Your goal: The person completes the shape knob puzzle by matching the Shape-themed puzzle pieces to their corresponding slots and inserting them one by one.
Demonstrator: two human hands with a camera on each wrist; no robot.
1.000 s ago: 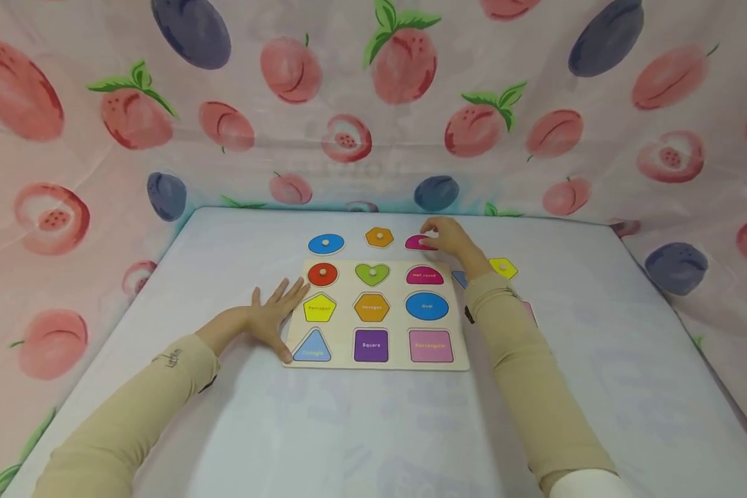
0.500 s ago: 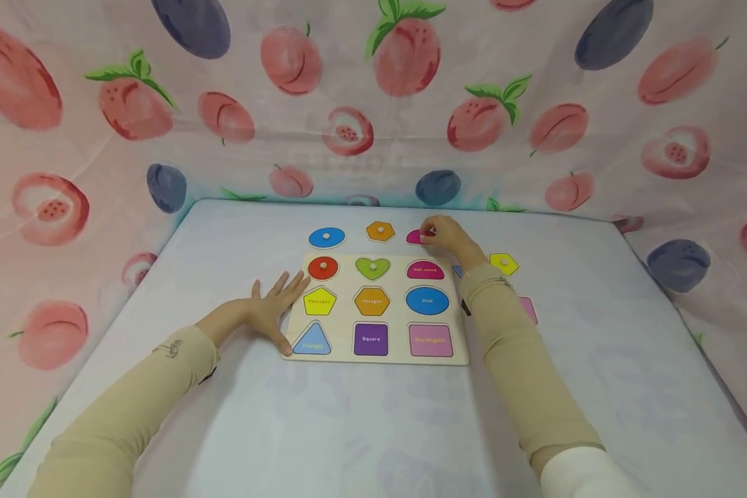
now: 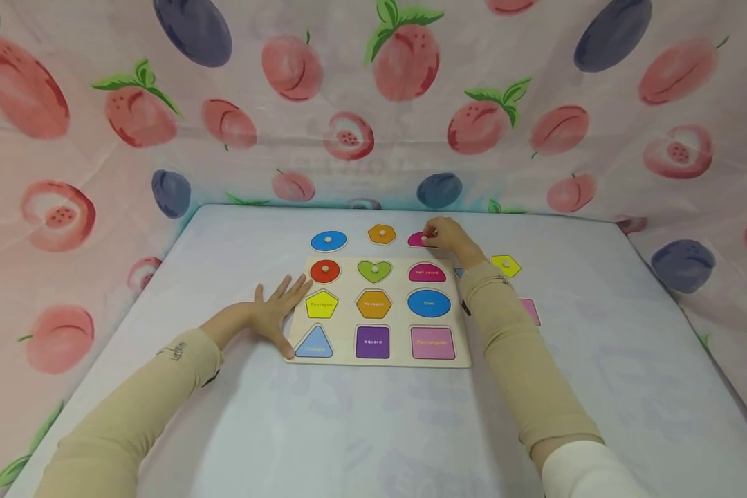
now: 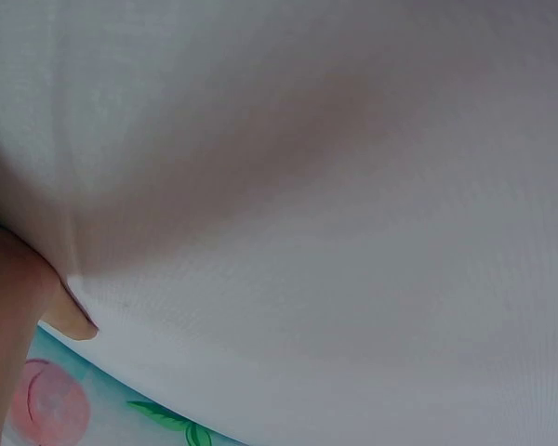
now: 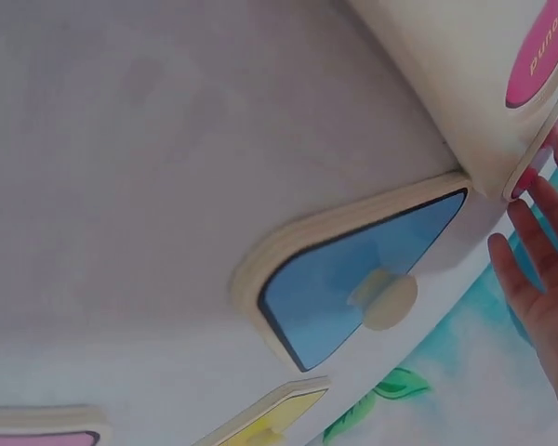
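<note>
My left hand [image 3: 277, 315] rests with fingers spread on the left edge of a wooden shape puzzle board [image 3: 400, 344]. In the left wrist view, only a bit of that hand [image 4: 14, 307] shows. Beyond the board's far right corner, my right hand [image 3: 447, 235] pinches the magenta half-round puzzle piece [image 3: 415, 240] at its middle; the fingers hide its knob and right part. The red circle piece [image 3: 326, 272] and green heart piece [image 3: 375, 271] sit in the board's far row. The half-round, pentagon, hexagon, oval, triangle, square and rectangle places show printed colours and words.
Past the board lie a blue oval piece [image 3: 328, 241] and an orange hexagon piece [image 3: 382, 234]. On the right are a yellow pentagon piece [image 3: 506, 265], a pink piece [image 3: 530, 310] partly behind the sleeve, and a blue knobbed piece [image 5: 335, 279]. A fruit-print cloth [image 3: 386, 162] hangs behind.
Both hands keep nearly the same places, and the half-round piece stays beyond the board. The head view has shifted slightly.
</note>
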